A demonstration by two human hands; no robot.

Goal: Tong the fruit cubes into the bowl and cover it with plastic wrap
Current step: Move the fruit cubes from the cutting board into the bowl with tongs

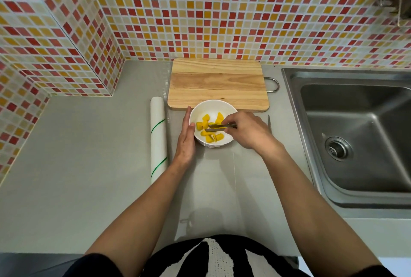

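Where the tiled wall [55, 39] juts out at the far left, the grey table [77, 154] runs bare up to a white roll of plastic wrap [158, 139], which lies lengthwise with two thin green lines across it. Just right of the roll, the left hand [186, 141] stands flat and open on its edge, its fingers straight and pressed against the left outer wall of the white bowl [226, 107]. This bowl sits on the table, its far rim overlapping the near edge of the wooden cutting board [216, 81], whose top is bare. Inside the bowl lie several yellow-orange fruit cubes [205, 118], gathered mostly toward the middle and near side, with white bottom showing at the far left. Metal tongs [219, 127] reach in from the right, their two arms close together around a yellow piece among the cubes. The right hand [249, 131] is closed on the tongs' handle end, hanging over the bowl's right rim. Right of that hand a thin knife [269, 124] lies on the table, pointing away from the person. A metal loop handle [274, 85] sticks out from the board's right edge. Farthest right, the steel sink [355, 134] is sunk in the table, holding nothing but its drain strainer [338, 148].
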